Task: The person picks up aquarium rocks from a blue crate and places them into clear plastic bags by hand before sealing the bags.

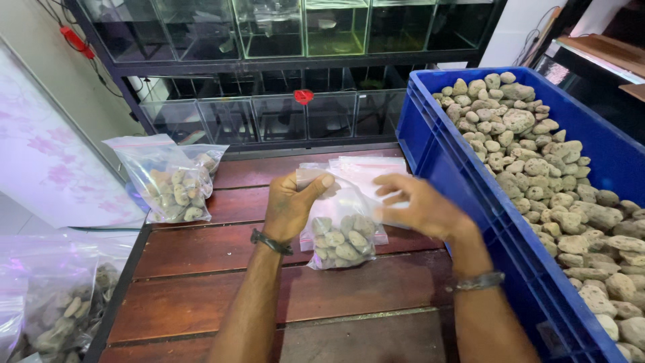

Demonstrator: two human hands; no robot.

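Now the left hand [290,205] pinches the half-filled stone bag [340,232] upright by its mouth, so nothing spills; the right hand [416,205], fingers loosely spread, touches the far rim, gripping nothing firmly.

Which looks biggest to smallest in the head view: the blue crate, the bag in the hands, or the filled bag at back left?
1. Blue crate, clearly largest.
2. and 3. Held bag and back-left bag look alike; unranked.
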